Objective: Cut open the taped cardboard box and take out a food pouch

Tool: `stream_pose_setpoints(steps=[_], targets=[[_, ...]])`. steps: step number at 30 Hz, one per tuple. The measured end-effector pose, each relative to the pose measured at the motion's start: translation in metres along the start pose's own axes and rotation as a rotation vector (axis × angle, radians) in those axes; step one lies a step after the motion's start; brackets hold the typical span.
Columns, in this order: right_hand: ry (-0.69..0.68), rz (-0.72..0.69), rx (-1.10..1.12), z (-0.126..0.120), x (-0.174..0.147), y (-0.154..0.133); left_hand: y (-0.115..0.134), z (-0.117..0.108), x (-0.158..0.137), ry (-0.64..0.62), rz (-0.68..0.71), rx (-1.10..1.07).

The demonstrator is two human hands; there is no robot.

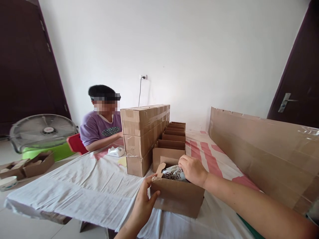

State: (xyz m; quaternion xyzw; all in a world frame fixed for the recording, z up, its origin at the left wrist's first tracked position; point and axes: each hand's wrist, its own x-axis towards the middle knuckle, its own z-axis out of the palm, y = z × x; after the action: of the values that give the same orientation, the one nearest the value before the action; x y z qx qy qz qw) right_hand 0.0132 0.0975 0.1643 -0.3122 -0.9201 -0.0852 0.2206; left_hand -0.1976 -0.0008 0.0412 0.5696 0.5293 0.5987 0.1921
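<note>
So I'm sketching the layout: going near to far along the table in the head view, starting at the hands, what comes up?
Left hand and right hand at the open box with the packet → row of empty open boxes → white wall.

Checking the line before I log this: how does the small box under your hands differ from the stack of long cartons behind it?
The small box is open on top with a printed packet and wooden spoon showing; the long cartons are taped shut. It sits alone and low; the cartons are stacked three high. The left hand grips its near corner and the right hand reaches inside; nothing touches the cartons. Both are plain brown cardboard on the tablecloth.
</note>
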Motion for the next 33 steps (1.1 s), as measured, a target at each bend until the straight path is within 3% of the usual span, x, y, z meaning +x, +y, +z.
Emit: stream_pose_setpoints(steps=[7, 20, 23, 28, 31, 33], targets=[[0.222, 0.021, 0.175, -0.008, 0.01, 0.015, -0.001, 0.003, 0.003, 0.154, 0.088, -0.025], [0.543, -0.045, 0.259, -0.054, 0.017, 0.035, 0.003, 0.0, 0.015, -0.029, 0.163, 0.167], [0.566, -0.036, 0.244, -0.064, 0.016, 0.045, 0.019, -0.004, 0.027, -0.03, 0.178, 0.189], [0.56, -0.015, 0.283, -0.065, 0.017, 0.052, 0.074, 0.002, 0.073, -0.04, 0.13, 0.068], [0.551, 0.016, 0.315, -0.06, 0.021, 0.052, 0.095, 0.018, 0.106, -0.202, -0.05, -0.248], [0.539, 0.046, 0.334, -0.055, 0.023, 0.054, 0.099, 0.028, 0.123, -0.29, -0.114, -0.341]])
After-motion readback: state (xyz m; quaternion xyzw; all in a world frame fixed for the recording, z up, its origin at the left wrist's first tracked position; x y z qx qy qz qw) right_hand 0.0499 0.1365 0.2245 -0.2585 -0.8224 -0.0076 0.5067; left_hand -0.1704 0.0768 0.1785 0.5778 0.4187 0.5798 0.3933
